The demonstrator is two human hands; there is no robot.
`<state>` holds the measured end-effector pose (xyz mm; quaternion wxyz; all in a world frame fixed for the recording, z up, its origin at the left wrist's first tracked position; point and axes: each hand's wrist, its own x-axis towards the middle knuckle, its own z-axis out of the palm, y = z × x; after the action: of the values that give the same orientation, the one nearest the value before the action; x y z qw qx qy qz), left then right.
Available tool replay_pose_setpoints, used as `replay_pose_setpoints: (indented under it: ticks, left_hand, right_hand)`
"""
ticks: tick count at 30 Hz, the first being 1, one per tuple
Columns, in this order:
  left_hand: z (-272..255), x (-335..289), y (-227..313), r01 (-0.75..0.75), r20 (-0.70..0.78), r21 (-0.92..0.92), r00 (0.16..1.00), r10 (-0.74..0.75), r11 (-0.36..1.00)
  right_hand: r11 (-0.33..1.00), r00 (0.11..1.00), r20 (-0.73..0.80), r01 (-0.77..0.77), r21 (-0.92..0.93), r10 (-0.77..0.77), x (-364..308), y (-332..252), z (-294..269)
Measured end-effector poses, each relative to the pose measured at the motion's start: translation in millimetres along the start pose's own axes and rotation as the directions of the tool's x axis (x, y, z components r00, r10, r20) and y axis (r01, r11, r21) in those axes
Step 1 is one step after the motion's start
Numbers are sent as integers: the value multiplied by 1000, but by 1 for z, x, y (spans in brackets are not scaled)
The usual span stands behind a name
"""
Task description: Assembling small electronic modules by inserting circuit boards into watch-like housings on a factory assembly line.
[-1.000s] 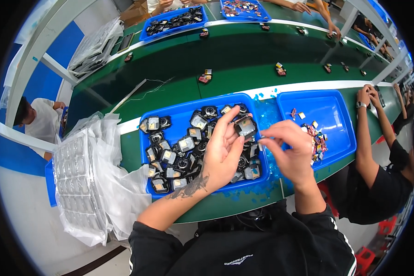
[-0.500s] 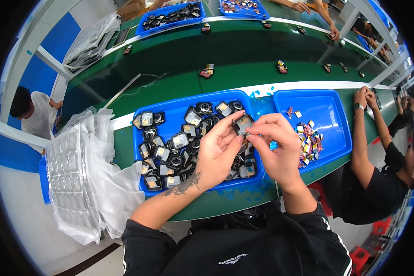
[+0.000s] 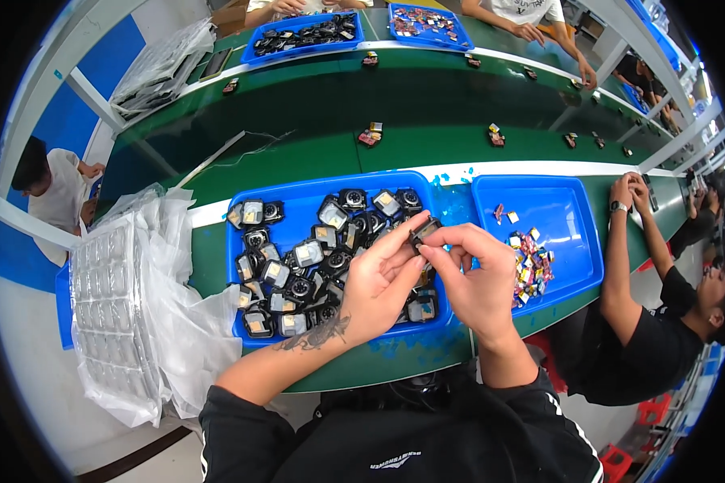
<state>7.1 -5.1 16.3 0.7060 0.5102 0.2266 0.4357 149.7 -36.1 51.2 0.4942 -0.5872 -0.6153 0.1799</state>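
Note:
Between both hands, over the right side of a blue tray, a black smartwatch case (image 3: 424, 232) is held tilted. My left hand (image 3: 387, 274) grips its left side between fingers and thumb. With thumb and fingertips, my right hand (image 3: 477, 270) pinches its near right edge. The case's inner side is mostly turned from sight. Below, the blue tray (image 3: 232, 241) holds several similar black watch cases (image 3: 308, 251), some with grey inner faces up, others showing round backs. To the right, a second blue tray (image 3: 592, 233) contains a heap of small red, yellow and silver battery-and-board parts (image 3: 532, 266).
Plastic-wrapped blister trays (image 3: 109, 298) stack at the left. Beyond the trays runs a green conveyor belt (image 3: 298, 153) bearing spaced parts (image 3: 370, 134). Co-workers sit across the belt, at far left and at the right, where a co-worker's arm (image 3: 620, 258) is close by.
The watch case has tipped, so its grey inner face shows less. Both hands keep hold of it. The whole view has shifted slightly, and parts on the belt have moved a little.

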Motion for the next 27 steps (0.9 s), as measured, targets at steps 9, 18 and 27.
replay_pose_setpoints:
  ticks: [9, 18, 27]
  left_hand:
    - [1, -1, -3, -29, -22, 54, 999, 30, 998]
    - [3, -5, 13, -8, 113, 81, 994, -2, 997]
    - [9, 4, 22, -89, -38, -149, 996, 85, 985]
  right_hand:
    - [1000, 999, 51, -16, -9, 17, 6, -1, -3]
    - [974, 999, 9, -41, 222, 40, 5, 5, -8]
    - [703, 971, 91, -225, 675, 222, -7, 18, -20]
